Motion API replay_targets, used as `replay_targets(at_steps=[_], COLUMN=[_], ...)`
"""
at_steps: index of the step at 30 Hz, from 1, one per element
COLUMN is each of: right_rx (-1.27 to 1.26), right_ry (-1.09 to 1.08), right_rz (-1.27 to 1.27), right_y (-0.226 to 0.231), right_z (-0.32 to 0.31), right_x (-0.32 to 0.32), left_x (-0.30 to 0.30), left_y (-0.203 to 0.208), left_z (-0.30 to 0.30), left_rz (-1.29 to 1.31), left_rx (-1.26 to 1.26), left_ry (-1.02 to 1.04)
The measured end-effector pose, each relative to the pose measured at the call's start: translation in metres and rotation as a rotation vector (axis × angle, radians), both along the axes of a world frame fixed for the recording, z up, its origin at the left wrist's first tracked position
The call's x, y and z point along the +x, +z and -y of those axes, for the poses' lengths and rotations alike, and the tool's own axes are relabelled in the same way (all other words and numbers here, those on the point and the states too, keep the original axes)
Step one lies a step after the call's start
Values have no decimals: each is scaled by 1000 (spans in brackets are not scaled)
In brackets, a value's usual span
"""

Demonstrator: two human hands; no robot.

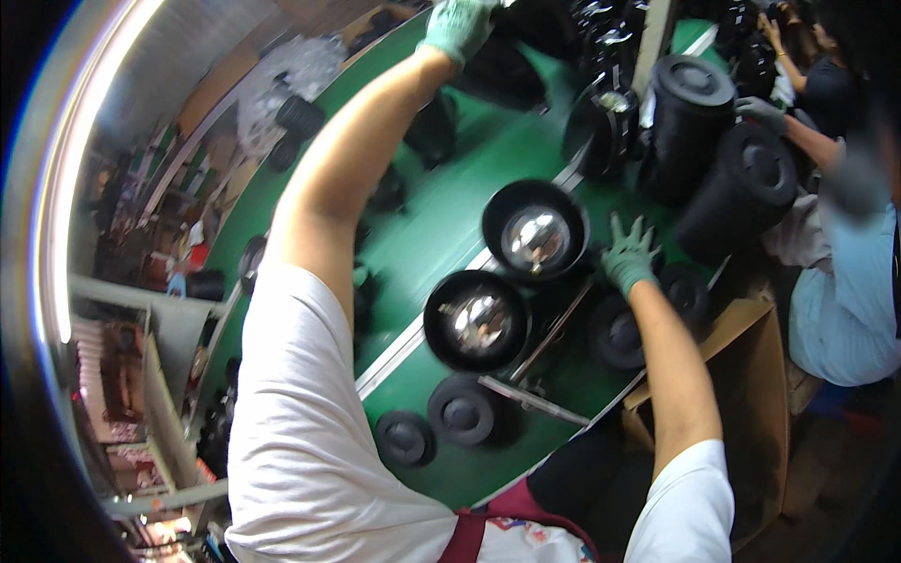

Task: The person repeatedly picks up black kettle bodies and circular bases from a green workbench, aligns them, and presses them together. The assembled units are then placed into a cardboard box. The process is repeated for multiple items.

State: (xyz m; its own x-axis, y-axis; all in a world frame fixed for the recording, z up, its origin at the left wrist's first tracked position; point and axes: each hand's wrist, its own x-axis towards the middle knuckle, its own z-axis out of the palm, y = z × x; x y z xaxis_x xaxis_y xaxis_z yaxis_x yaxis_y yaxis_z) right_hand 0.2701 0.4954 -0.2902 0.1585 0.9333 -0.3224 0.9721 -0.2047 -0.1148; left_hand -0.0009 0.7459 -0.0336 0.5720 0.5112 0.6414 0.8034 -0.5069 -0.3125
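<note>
My left hand (pixel 458 30), in a pale green glove, reaches far across the green table to the top edge of the picture. Its fingers are partly cut off there, close to dark, glossy black parts (pixel 502 75). My right hand (pixel 629 255), gloved alike, has its fingers spread, with nothing visible in it. It is just right of a round black bowl-like housing (pixel 537 232) with a shiny silver inside. A second such housing (pixel 477 322) sits nearer and to the left. Black round lids (pixel 618 330) lie below my right hand, and two more lids (pixel 462 410) lie nearer me.
Tall black cylinders (pixel 693 122) stand at the right, where another person's gloved hand (pixel 762 113) touches them. An open cardboard box (pixel 765 413) stands by my right forearm. A metal bar (pixel 535 402) lies near the lids. Glossy black parts (pixel 605 113) crowd the far side.
</note>
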Motion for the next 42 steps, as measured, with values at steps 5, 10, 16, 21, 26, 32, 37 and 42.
replay_targets(at_steps=[5, 10, 16, 21, 26, 32, 37, 42], right_rx=[-47, -106, 370, 420, 804, 395, 525, 540], right_ry=[137, 144, 29, 470, 1237, 1456, 1277, 1249], right_rz=[141, 103, -807, -1567, -683, -600, -659, -606], right_y=[-57, -111, 2, 166, 214, 178, 154, 149], right_z=[-32, -87, -66, 195, 380, 428, 460, 479], right_x=[13, 46, 65, -8, -131, -188, -180, -156], left_x=[-30, -81, -121, -120, -121, -146, -133, -125], left_y=[110, 188, 200, 128, 43, -24, -49, -75], left_z=[113, 310, 547, 678, 746, 796, 834, 859], left_rz=[84, -55, -100, -164, -196, -17, 276, 213], left_rx=[83, -35, -306, -584, -752, -851, -975, -822], left_ry=[-181, -38, -46, 224, 144, 149, 383, 339])
